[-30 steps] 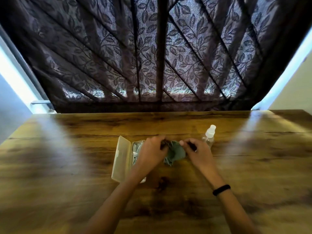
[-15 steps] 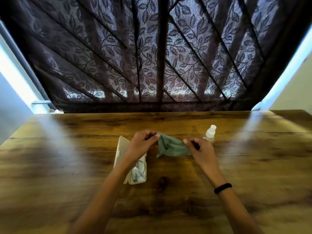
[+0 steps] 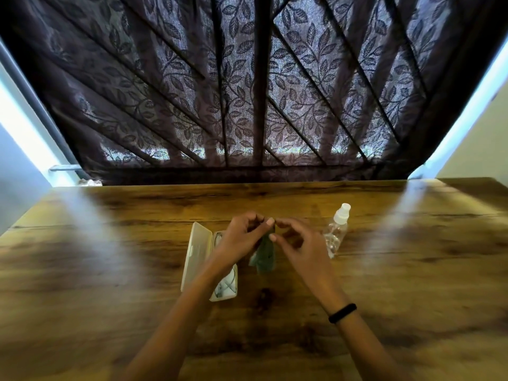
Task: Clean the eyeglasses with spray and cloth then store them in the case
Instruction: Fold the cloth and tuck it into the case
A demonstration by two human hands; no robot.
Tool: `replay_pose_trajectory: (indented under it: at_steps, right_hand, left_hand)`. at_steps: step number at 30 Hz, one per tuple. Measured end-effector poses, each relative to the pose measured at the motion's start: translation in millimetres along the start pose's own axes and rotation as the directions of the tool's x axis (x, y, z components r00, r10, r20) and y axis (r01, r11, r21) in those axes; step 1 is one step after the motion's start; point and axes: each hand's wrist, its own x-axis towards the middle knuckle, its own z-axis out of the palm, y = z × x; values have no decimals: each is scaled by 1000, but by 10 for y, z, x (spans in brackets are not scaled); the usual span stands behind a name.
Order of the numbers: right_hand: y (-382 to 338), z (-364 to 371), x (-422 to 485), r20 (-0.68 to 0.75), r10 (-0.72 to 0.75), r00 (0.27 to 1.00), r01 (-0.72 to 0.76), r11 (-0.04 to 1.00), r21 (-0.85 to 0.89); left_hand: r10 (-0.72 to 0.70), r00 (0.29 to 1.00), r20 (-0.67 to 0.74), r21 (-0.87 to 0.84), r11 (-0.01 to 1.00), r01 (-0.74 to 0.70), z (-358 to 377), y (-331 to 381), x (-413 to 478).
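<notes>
cloth [image 3: 264,257] hanging below left hand [image 3: 242,239], seemingly pinched

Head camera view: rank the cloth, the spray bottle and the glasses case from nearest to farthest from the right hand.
1. cloth: pinched at its top by the right hand, hanging between both hands.
2. spray bottle: upright on the table, just to that hand's right.
3. glasses case: lying open on the left, beyond the left hand.

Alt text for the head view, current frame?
The left hand and right hand pinch the top of a hanging green cloth above a wooden table. Left of them an open case holds glasses; a spray bottle stands to the right.
</notes>
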Motion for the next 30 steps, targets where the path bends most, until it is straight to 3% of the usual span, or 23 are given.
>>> replay_pose_trajectory:
  at_steps: [5, 12, 22, 30]
  right_hand:
    - [-37, -31, 60, 37, 109, 993, -114, 970, 215]
    - [29, -135, 60, -23, 205, 979, -193, 949, 250]
    - [45, -181, 22, -88, 260, 962, -210, 904, 373]
    - [44, -256, 27, -223, 295, 929, -179, 887, 426]
  left_hand:
    - [89, 990, 109, -5, 996, -89, 4, 40, -34]
    - [92, 995, 49, 262, 960, -102, 6, -26, 7]
    - [-28, 983, 180, 482, 874, -63, -85, -83, -11]
    - [4, 995, 96, 490, 870, -51, -328, -136, 1]
